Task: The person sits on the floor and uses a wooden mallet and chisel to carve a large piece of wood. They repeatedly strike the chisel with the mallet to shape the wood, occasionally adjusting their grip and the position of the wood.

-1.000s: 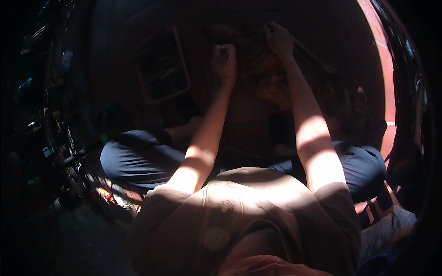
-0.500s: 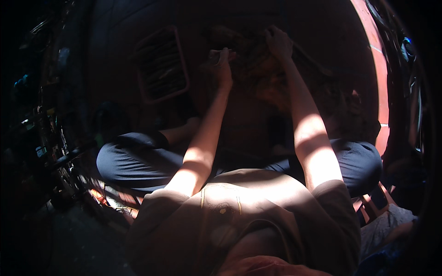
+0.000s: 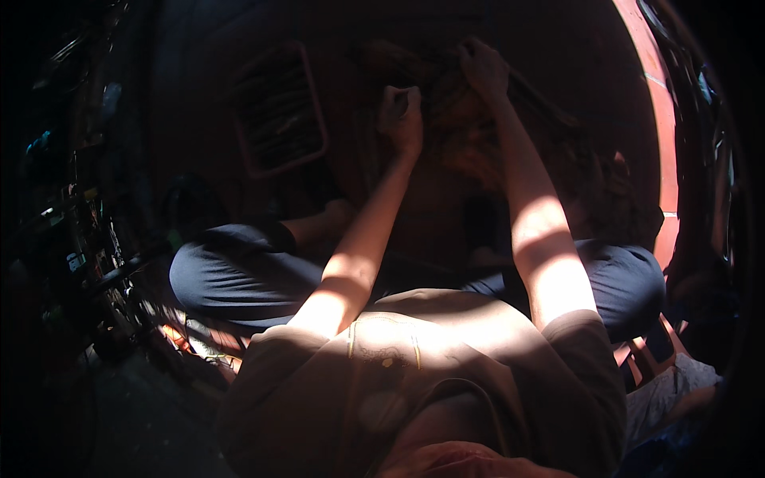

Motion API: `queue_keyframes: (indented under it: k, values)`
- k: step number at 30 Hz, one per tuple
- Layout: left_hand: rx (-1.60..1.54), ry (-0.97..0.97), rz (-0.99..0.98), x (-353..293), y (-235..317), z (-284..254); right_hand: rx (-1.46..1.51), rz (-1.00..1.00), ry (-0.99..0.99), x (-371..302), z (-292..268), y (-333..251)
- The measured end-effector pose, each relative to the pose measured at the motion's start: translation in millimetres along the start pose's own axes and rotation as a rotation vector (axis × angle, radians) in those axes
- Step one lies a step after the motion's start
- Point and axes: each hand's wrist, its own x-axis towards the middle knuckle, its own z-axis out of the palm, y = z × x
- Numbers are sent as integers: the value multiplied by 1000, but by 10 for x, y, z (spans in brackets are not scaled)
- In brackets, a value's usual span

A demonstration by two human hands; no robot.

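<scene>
My left hand (image 3: 401,121) is raised near the middle of the view, its fingers curled into a closed grip. Whatever it may hold is too dark to see. Farther off and to the right, my right hand (image 3: 485,72) bends its fingers closed at the edge of a heap of brown, dry-looking fibrous material (image 3: 470,155). Shade hides what lies under those fingertips. The heap spreads between and below both hands on the dark reddish floor.
A pink-rimmed rectangular basket (image 3: 325,131) full of long, thin dark pieces stands to the left. More brown scraps (image 3: 610,179) lie right of my right forearm. My crossed legs (image 3: 239,271) border the near side. A sunlit strip of tiles (image 3: 663,135) runs along the right.
My left hand has shifted slightly right and turned, its fingers now curled in. My right hand stays in nearly the same place.
</scene>
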Motion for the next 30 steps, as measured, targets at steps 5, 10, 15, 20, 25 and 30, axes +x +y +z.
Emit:
queue_keyframes:
  k: [5,10,15,20,25,30]
  values:
    - [-657,18,-358,225,119,-68,20,6,4,-13,57,75]
    - [-322,62,-116,336,-109,-65,3,3,-7,0,33,16]
    - [-67,-10,-40,114,1,-2,-14,9,-6,6,-6,27]
    - [-631,-30,-378,228,45,-82,-8,36,-41,12,-20,21]
    - [-702,121,-437,252,-105,-127,-6,2,10,17,29,63]
    - [-728,153,-484,219,-222,-121,-1,10,-1,8,10,29]
